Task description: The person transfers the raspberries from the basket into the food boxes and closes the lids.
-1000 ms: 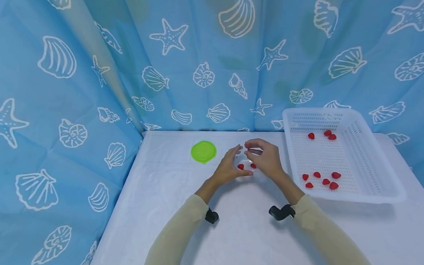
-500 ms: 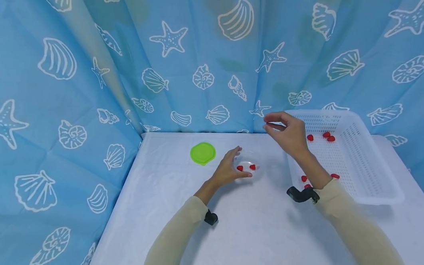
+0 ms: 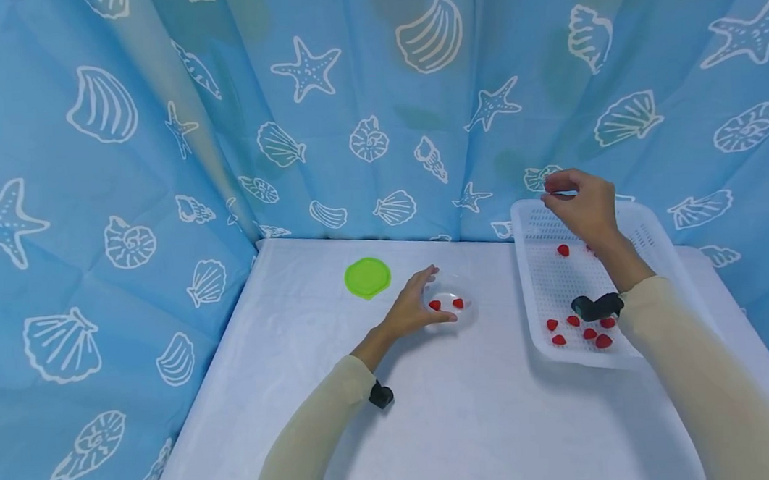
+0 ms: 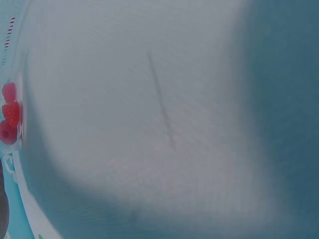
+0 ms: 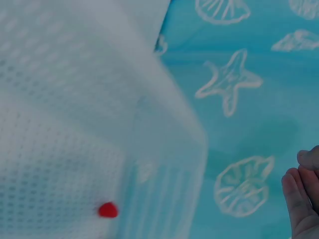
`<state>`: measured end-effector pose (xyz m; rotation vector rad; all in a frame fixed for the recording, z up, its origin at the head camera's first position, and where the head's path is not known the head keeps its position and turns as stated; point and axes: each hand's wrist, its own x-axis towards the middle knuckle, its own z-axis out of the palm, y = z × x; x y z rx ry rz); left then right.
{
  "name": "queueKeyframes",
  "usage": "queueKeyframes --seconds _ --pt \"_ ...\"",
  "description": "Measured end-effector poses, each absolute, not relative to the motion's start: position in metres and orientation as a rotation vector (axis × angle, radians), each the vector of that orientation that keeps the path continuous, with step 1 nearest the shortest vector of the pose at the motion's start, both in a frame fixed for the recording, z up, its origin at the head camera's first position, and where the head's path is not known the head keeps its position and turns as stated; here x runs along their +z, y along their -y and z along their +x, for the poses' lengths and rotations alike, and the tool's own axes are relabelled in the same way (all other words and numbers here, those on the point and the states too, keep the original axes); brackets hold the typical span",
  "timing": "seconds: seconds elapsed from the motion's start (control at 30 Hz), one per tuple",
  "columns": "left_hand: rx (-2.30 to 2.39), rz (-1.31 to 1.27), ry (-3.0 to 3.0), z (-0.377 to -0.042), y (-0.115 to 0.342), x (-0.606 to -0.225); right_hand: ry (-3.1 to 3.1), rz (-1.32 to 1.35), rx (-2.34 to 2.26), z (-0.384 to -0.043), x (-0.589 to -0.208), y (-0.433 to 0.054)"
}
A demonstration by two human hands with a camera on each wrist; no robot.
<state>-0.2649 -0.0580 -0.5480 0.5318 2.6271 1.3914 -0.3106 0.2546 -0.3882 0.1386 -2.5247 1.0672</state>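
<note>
My left hand curves its thumb and fingers around the side of a small clear bowl on the table. Red raspberries lie in that bowl; three show at the edge of the left wrist view, two in the head view. My right hand hovers over the back of a white perforated basket, fingers loosely bent, thumb near the fingertips, with nothing visible between them. Several more raspberries are spread on the basket floor, and one raspberry shows near its wall in the right wrist view.
A green lid lies flat on the white-covered table, left of the bowl. Behind and to the left hangs a blue curtain with white shell and starfish prints. The basket's raised walls stand beneath the right hand.
My right hand has lifted away from above the bowl and travelled right, to over the basket's back. The left hand stays at the bowl.
</note>
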Motion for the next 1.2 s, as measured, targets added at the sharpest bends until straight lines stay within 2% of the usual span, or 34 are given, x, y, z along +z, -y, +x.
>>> queueKeyframes --seconds 0.17,0.5,0.67,1.07,1.2 --pt "1.371 0.530 -2.627 -0.266 0.059 -0.547 2.650 0.051 1.009 -0.322 -0.405 -0.275" --pt "1.347 0.508 -2.636 -0.263 0.058 -0.550 2.881 -0.101 0.983 -0.331 -0.467 -0.313" --pt "1.353 0.513 -2.660 -0.265 0.058 -0.551 3.000 -0.185 0.972 -0.334 -0.481 -0.325" --pt "1.357 0.524 -2.658 -0.268 0.058 -0.551 3.216 0.001 0.830 -0.335 -0.498 -0.323" --pt "1.347 0.515 -2.658 -0.267 0.058 -0.552 3.169 -0.015 0.863 -0.335 -0.505 -0.321"
